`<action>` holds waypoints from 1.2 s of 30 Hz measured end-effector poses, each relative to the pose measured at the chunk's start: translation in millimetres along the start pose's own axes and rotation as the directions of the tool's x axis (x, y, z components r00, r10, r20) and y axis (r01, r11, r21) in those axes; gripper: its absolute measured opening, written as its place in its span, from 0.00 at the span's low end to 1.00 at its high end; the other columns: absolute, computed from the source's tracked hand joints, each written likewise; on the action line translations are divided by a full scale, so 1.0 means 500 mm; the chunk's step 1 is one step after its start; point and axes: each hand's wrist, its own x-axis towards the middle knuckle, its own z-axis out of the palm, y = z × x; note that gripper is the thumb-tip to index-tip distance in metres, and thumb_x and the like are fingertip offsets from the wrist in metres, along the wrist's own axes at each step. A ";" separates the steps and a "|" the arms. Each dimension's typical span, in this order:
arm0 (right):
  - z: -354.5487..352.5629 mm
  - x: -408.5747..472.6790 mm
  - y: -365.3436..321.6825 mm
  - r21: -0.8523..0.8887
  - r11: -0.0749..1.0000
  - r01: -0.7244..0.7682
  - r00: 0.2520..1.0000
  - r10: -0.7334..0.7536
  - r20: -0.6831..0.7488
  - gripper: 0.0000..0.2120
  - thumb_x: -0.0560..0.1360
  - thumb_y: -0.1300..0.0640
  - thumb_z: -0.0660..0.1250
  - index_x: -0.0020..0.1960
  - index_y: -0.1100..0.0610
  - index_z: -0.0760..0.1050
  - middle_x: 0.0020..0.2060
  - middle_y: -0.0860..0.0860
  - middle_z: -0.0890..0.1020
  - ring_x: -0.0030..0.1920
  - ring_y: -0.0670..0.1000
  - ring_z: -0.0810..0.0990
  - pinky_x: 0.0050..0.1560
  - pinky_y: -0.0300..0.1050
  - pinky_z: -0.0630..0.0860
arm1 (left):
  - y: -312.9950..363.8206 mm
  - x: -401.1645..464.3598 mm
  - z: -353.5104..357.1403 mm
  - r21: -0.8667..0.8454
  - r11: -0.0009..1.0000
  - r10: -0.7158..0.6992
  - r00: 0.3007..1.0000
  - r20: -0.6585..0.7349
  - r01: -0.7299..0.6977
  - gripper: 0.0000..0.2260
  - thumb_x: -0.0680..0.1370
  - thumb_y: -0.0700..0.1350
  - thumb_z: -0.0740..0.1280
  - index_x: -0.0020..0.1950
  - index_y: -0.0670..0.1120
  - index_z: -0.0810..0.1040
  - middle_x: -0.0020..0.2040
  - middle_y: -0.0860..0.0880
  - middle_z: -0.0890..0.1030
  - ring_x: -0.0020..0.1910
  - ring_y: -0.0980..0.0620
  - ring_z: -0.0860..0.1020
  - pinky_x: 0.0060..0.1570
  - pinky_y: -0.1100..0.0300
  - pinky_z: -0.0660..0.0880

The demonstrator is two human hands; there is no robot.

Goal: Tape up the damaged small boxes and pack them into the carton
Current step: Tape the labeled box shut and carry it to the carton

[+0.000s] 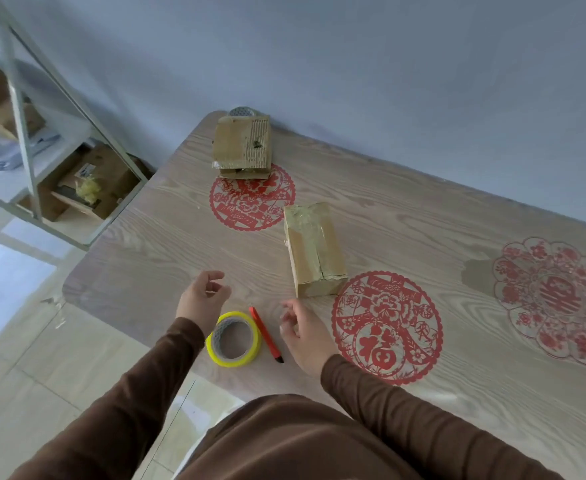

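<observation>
A small brown box point(315, 250), wrapped in clear tape, lies in the middle of the wooden table point(423, 216). A second, torn box point(242, 143) sits at the far edge by the wall, with another tape roll point(242, 111) behind it. A yellow tape roll point(235, 338) lies flat near the front edge, and a red utility knife point(266, 335) lies just right of it. My left hand point(203, 297) hovers above the yellow roll, fingers loosely curled, holding nothing. My right hand point(302, 330) hovers right of the knife, also loosely curled and empty.
Red paper-cut decorations point(386, 327) lie under the table's clear cover. A metal shelf point(24, 143) with cardboard boxes stands at the left beyond the table. The wall runs along the table's far edge. The floor is tiled.
</observation>
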 end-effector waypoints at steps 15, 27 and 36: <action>0.098 0.024 -0.011 0.041 0.987 -0.154 0.980 0.147 0.130 0.07 0.80 0.61 0.60 0.55 0.51 0.70 0.47 0.49 0.81 0.47 0.52 0.80 0.52 0.53 0.78 | -0.080 -0.086 0.094 0.259 0.963 -0.109 0.984 0.142 0.070 0.27 0.74 0.45 0.72 0.70 0.50 0.65 0.42 0.49 0.76 0.46 0.46 0.78 0.43 0.57 0.69; -0.059 0.000 -0.077 -0.341 0.910 0.236 0.940 -0.303 -0.159 0.07 0.84 0.56 0.59 0.60 0.53 0.72 0.52 0.49 0.75 0.46 0.53 0.78 0.44 0.51 0.76 | 0.050 -0.113 0.099 -0.220 0.974 -0.007 0.973 0.230 0.059 0.04 0.76 0.45 0.74 0.49 0.48 0.85 0.43 0.37 0.84 0.37 0.39 0.82 0.41 0.38 0.81; -0.228 0.010 -0.116 0.003 1.000 0.023 0.882 -0.019 -0.470 0.06 0.81 0.59 0.64 0.57 0.51 0.74 0.48 0.45 0.77 0.45 0.44 0.77 0.47 0.44 0.75 | 0.099 -0.132 0.115 -0.294 0.954 0.019 0.972 0.233 0.052 0.06 0.75 0.39 0.73 0.41 0.48 0.87 0.41 0.50 0.85 0.40 0.51 0.79 0.42 0.57 0.76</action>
